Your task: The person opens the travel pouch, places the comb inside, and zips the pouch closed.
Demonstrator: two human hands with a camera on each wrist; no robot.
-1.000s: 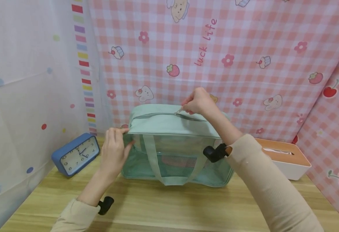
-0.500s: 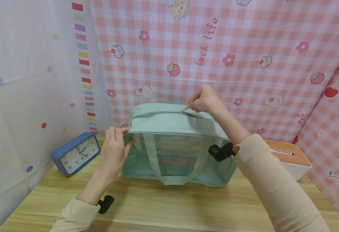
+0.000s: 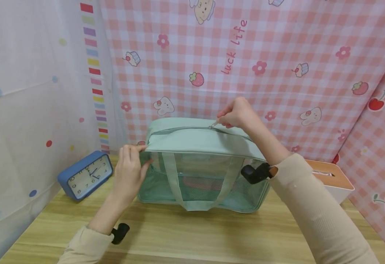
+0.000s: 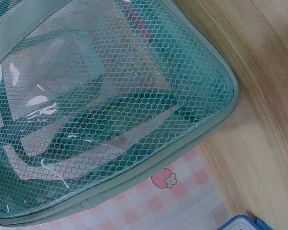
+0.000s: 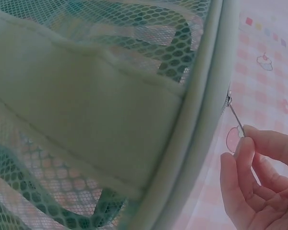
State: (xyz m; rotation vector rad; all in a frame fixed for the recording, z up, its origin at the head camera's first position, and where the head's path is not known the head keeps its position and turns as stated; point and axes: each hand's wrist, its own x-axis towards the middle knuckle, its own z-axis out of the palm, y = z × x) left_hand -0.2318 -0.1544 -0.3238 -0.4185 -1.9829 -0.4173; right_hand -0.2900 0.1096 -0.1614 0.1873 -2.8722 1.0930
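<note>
A mint-green bag (image 3: 195, 141) with clear and mesh sides stands upright on the wooden table in the head view. Its strap handle (image 3: 197, 205) hangs down the front. Along the top runs a zipper (image 3: 169, 130). My right hand (image 3: 240, 113) pinches the metal zipper pull (image 5: 237, 120) between thumb and index finger, a little right of the middle of the top. At the bag's upper left corner, my left hand (image 3: 128, 170) grips the edge, thumb against the front side. Something pinkish (image 3: 202, 183) shows through the mesh.
A blue alarm clock (image 3: 86, 176) stands on the table left of the bag. To the right, partly behind the right sleeve, is a white tissue box (image 3: 339, 178) with an orange-brown lid. Patterned cloth (image 3: 179, 47) hangs right behind the bag.
My right hand has drawn the zipper pull to the right along the bag's top. The left hand keeps its place at the corner, and the bag stands where it was.
</note>
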